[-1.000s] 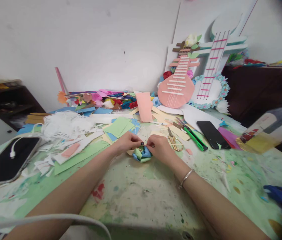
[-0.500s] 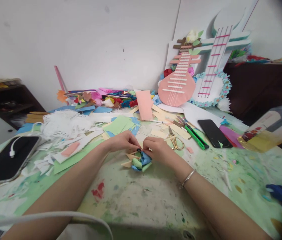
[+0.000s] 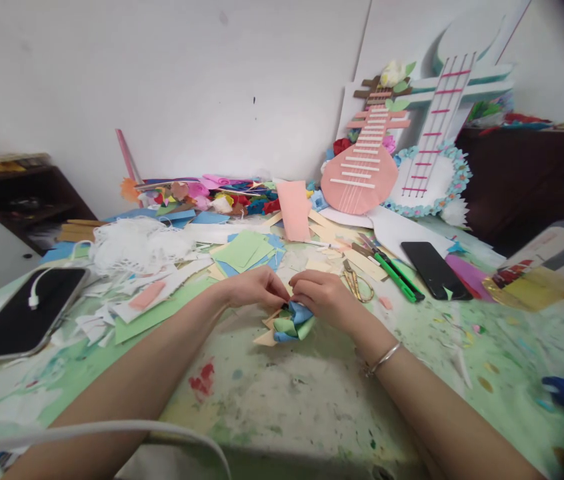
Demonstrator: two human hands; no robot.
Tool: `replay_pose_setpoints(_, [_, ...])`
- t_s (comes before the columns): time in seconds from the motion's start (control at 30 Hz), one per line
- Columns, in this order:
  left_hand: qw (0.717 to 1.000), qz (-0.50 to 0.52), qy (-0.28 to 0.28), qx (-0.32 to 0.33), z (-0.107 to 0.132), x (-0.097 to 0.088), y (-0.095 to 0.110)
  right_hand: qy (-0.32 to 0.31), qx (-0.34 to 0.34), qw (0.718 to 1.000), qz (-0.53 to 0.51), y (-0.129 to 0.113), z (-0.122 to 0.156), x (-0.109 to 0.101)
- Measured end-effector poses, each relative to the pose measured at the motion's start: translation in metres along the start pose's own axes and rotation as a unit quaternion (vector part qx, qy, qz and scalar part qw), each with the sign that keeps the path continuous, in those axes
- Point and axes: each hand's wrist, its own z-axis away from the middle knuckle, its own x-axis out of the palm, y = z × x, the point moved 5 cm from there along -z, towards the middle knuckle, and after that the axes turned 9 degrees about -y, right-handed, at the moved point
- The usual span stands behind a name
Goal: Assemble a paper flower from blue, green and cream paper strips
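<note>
Between my two hands, just above the table, is a paper flower (image 3: pixel 292 327) with curled blue and green petals and pointed cream pieces on its left side. My left hand (image 3: pixel 257 290) pinches it from the upper left, fingers closed. On the other side my right hand (image 3: pixel 323 297) closes its fingers on the blue petals at the upper right. The fingers partly hide the flower's top. Gold-handled scissors (image 3: pixel 359 283) lie just beyond my right hand. A stack of green and blue paper squares (image 3: pixel 247 250) lies behind my left hand.
A green cutter (image 3: pixel 397 273) and a black phone (image 3: pixel 435 270) lie at right, near a clear plastic container (image 3: pixel 547 267). White shredded paper (image 3: pixel 137 243) and a tablet (image 3: pixel 25 313) are at left. A white cable (image 3: pixel 112 427) crosses in front. Paper instruments (image 3: pixel 362 177) lean at the back.
The flower has turned slightly in my fingers, with its green and cream pieces at a different angle. The whole view has shifted a little, so things appear further right.
</note>
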Motion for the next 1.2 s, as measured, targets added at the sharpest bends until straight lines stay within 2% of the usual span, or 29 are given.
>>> replay_pose_setpoints(0.1, [0.998, -0.007, 0.056, -0.004, -0.002, -0.003, -0.003, 0.097, 0.045, 0.994, -0.029, 0.009, 0.002, -0.014])
replay_pose_setpoints(0.17, [0.996, 0.007, 0.094, -0.003, -0.002, -0.006, -0.006, 0.132, 0.098, 0.985, -0.054, 0.015, 0.005, -0.020])
replay_pose_setpoints(0.33, [0.981, 0.041, 0.190, 0.005, 0.000, -0.016, -0.010, 0.152, 0.226, 0.958, -0.092, 0.018, 0.012, -0.017])
replay_pose_setpoints(0.4, [0.971, 0.037, 0.235, 0.004, 0.002, -0.020, -0.009, 0.154, 0.254, 0.947, -0.119, 0.015, 0.013, -0.011])
replay_pose_setpoints(0.47, [0.964, 0.035, 0.264, 0.004, 0.003, -0.021, -0.008, 0.129, 0.277, 0.935, -0.178, 0.014, 0.012, -0.001])
replay_pose_setpoints(0.6, [0.958, 0.043, 0.283, 0.028, 0.002, -0.020, -0.007, 0.058, 0.310, 0.889, -0.333, 0.011, 0.012, 0.023])
replay_pose_setpoints(0.67, [0.953, 0.049, 0.296, 0.049, 0.002, -0.019, -0.007, 0.038, 0.311, 0.875, -0.370, 0.009, 0.011, 0.028])
replay_pose_setpoints(0.83, [0.945, 0.103, 0.296, 0.097, -0.002, -0.018, -0.010, 0.041, 0.305, 0.872, -0.381, 0.011, 0.011, 0.025])
replay_pose_setpoints(0.97, [0.944, 0.129, 0.288, 0.097, -0.004, -0.016, -0.013, 0.028, 0.280, 0.871, -0.403, 0.014, 0.012, 0.024])
replay_pose_setpoints(1.07, [0.944, 0.097, 0.302, 0.094, -0.003, -0.015, -0.011, 0.044, 0.261, 0.857, -0.443, 0.014, 0.010, 0.022])
replay_pose_setpoints(1.2, [0.952, 0.053, 0.283, 0.103, -0.004, -0.006, -0.002, 0.114, 0.278, 0.809, -0.506, 0.018, 0.008, 0.017])
